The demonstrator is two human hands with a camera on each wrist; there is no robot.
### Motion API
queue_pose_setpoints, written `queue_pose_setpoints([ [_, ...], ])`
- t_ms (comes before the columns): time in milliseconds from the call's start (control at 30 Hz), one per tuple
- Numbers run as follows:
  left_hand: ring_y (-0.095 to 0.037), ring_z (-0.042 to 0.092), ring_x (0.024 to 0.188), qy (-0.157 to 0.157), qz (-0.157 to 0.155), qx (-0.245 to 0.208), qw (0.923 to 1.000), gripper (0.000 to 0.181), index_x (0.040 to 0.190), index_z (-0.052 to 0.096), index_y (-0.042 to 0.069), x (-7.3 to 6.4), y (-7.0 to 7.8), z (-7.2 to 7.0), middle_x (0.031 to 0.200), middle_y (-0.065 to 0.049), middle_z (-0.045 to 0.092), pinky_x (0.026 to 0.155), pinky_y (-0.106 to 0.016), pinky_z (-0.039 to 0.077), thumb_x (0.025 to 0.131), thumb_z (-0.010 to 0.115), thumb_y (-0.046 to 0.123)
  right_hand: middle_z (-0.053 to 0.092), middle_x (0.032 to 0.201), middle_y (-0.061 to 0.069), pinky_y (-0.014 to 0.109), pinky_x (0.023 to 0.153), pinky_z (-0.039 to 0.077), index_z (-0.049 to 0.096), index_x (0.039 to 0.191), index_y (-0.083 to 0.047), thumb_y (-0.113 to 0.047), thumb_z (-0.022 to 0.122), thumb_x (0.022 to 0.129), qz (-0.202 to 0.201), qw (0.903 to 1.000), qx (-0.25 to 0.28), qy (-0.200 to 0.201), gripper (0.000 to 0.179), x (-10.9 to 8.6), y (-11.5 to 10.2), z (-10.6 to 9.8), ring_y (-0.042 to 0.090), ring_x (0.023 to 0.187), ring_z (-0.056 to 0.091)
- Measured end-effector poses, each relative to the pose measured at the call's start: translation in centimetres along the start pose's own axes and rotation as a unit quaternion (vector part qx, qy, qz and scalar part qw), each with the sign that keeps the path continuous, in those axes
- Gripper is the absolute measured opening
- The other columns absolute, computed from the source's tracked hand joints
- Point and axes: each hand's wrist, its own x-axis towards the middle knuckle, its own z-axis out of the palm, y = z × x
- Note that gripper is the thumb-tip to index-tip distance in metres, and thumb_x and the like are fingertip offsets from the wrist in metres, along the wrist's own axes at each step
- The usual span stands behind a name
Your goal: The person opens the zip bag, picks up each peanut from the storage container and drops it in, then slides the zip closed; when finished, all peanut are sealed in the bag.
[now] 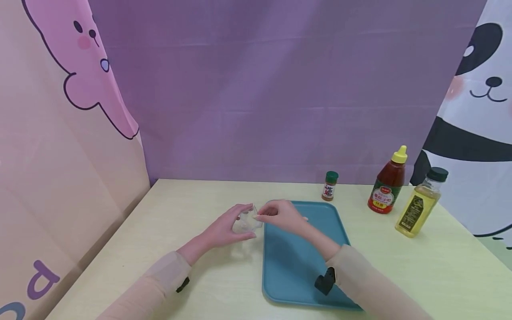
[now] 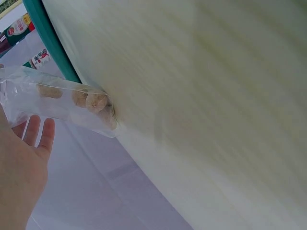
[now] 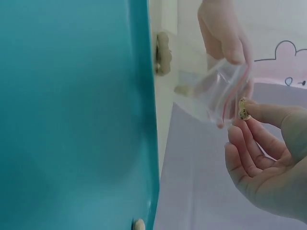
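One peanut (image 3: 243, 109) in right hand (image 1: 282, 215), pinched between thumb and fingertip, ten o'clock from tray (image 1: 282, 280) centre; plastic bag (image 1: 246, 224) in left hand (image 1: 229, 226), thumb and fingers round it. Probably light, brittle: hold gently mid-shell.

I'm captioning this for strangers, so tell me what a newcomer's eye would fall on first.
Probably the big blue tray, right of center on the table. Near its far left corner, the left hand holds a zip-lock bag of peanuts, and the right hand pinches one peanut by the bag's mouth. The yellow-capped ketchup bottle also stands out toward the table's right.
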Motion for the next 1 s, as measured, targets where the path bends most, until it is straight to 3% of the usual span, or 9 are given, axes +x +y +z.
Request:
queue_pose_setpoints([
  [167, -0.015, 0.044, 0.127, -0.005, -0.006, -0.007, 0.9999, 0.079, 0.143, 0.036, 0.011, 0.0, 0.0, 0.0, 0.139, 0.001, 0.046, 0.099, -0.035, 0.045, 0.08, 0.073, 0.04, 0.07, 0.086, -0.002, 0.024, 0.067, 0.052, 0.072, 0.095, -0.012, -0.028, 0.069, 0.085, 0.017, 0.9997, -0.015, 0.001, 0.019, 0.1, -0.4, 0.8, 0.008, 0.075, 0.061],
  [567, -0.015, 0.044, 0.127, -0.004, -0.01, -0.006, 0.9999, 0.08, 0.144, 0.035, 0.012, -0.1, 0.0, 0.0, 0.14, 0.001, 0.045, 0.098, -0.034, 0.046, 0.08, 0.073, 0.041, 0.069, 0.086, -0.001, 0.024, 0.064, 0.051, 0.071, 0.098, -0.009, -0.023, 0.068, 0.086, 0.019, 0.9998, 0.0, 0.005, 0.019, -0.1, -0.2, 0.9, 0.008, 0.074, 0.06],
  [1000, -0.014, 0.047, 0.124, 0.0, -0.009, 0.004, 0.9999, 0.08, 0.144, 0.036, 0.014, 0.0, 0.0, 0.0, 0.139, 0.0, 0.047, 0.097, -0.033, 0.047, 0.079, 0.074, 0.04, 0.07, 0.089, 0.003, 0.025, 0.066, 0.053, 0.071, 0.098, -0.008, -0.02, 0.067, 0.087, 0.013, 0.9992, 0.002, 0.038, 0.017, -0.6, 1.1, -1.0, 0.012, 0.076, 0.062],
])
